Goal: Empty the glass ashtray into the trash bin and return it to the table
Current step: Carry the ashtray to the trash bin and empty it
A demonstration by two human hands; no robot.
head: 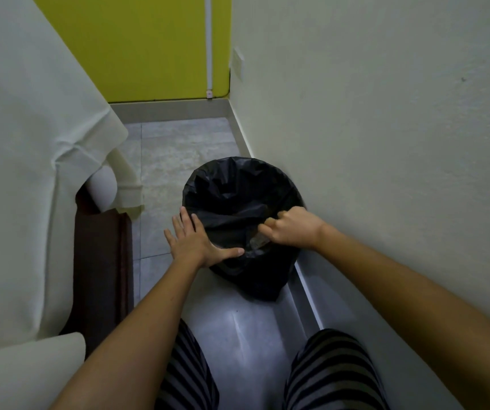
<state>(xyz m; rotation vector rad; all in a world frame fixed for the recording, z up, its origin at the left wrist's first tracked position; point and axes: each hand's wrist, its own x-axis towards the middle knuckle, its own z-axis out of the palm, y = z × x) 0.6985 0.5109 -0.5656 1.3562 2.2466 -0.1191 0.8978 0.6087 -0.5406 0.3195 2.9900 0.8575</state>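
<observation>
A trash bin (pixel 238 184) lined with a black plastic bag stands on the floor against the right wall. My left hand (pixel 193 241) lies flat and spread on the bin's near left rim, thumb pressed on the bag. My right hand (pixel 291 227) is closed over the bin's opening, gripping the glass ashtray (pixel 260 241). The ashtray is tilted down into the bag, and only a small clear edge shows under my fingers. I cannot see what is inside the bin.
A bed with white sheets (pixel 30 173) and a dark wooden frame (pixel 101 261) runs along the left. The cream wall (pixel 386 113) is close on the right, a yellow wall (pixel 149 48) at the far end. My striped trouser legs (pixel 326 374) are at the bottom.
</observation>
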